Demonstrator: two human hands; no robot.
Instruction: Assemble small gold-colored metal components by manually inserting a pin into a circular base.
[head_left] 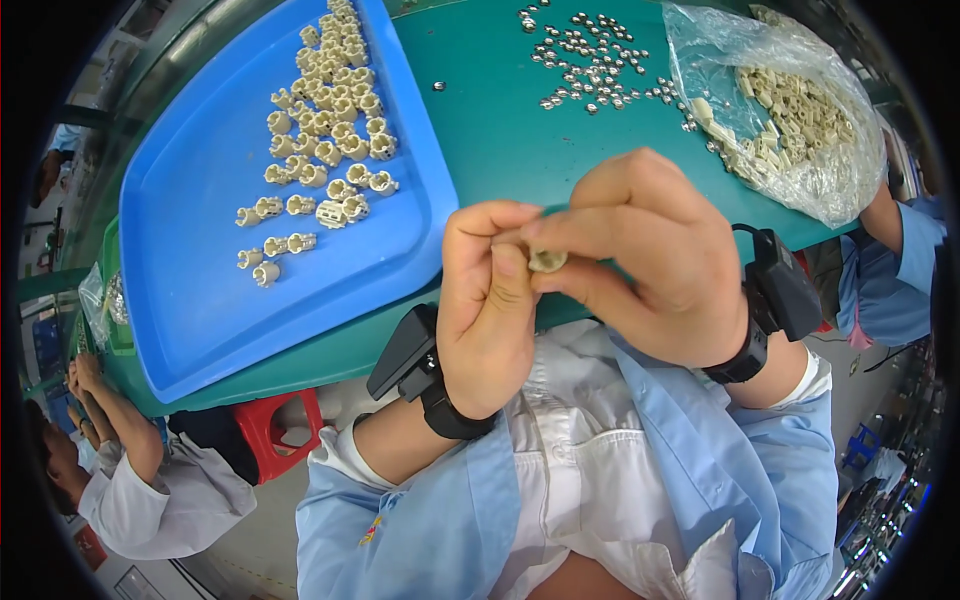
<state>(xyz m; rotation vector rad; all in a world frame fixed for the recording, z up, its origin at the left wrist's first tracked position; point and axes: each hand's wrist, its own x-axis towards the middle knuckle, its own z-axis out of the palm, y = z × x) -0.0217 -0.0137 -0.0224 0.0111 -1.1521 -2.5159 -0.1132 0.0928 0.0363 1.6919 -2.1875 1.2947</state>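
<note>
Cream plastic part [547,260] pinched between left hand [487,310] and right hand [650,260] above green table [500,130].

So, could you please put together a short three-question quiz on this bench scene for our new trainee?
1. True or false: both hands pinch the small cream plastic part together.
2. Where do the finished cream parts lie? A) blue tray B) clear plastic bag C) red stool
3. Fill in: the small silver metal pieces lie loose on the ____ table.

Key: 1 true: the left hand and right hand meet on it. 2 A. 3 green.
</note>
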